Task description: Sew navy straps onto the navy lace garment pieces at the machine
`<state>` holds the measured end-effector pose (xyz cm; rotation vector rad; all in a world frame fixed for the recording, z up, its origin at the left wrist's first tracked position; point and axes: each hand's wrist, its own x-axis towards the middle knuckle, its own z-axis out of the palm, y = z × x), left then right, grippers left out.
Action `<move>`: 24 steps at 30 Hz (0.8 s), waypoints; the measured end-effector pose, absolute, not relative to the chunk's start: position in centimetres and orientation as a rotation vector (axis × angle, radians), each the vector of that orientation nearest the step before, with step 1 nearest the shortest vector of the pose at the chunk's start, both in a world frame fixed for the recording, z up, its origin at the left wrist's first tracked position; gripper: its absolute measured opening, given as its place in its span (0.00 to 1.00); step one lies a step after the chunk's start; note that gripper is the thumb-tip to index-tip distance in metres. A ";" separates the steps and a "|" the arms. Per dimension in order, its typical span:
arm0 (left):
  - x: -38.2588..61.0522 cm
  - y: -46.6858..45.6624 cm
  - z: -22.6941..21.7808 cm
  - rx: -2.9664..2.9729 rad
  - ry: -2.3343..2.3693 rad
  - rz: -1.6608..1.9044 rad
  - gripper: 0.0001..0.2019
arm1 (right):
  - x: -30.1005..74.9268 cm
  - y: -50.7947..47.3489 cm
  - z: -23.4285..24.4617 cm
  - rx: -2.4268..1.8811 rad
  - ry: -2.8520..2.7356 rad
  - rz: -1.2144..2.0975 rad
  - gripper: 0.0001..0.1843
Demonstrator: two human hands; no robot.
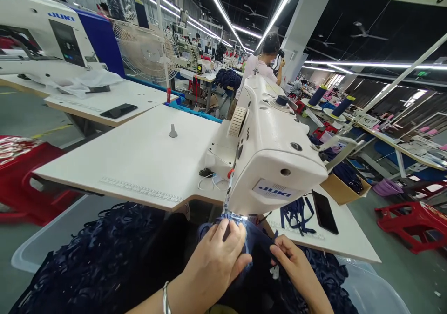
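Below the sewing machine (279, 165) in the head view, pressing navy cloth (258, 242) with a spread left hand (220, 258) and pinching its edge in the right hand (293, 260), probably feeding for stitching, next likely needing level guiding.

A narrow, smooth silver bangle (165, 297) circles the left wrist (178, 290); bare hands (216, 260).
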<state>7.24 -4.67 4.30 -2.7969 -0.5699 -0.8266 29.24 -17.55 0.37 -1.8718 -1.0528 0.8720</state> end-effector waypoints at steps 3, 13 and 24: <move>7.3 -5.1 4.2 -2.847 -0.585 -0.856 0.39 | 28.8 -17.5 0.2 -1.661 -0.825 1.026 0.20; 5.2 -3.9 3.8 -2.810 -0.728 -0.887 0.21 | 26.0 -14.6 3.7 -1.109 -0.536 1.123 0.13; 5.3 -2.2 2.9 -2.872 -0.293 -0.914 0.21 | 23.1 -11.0 4.0 -1.680 -1.117 0.549 0.13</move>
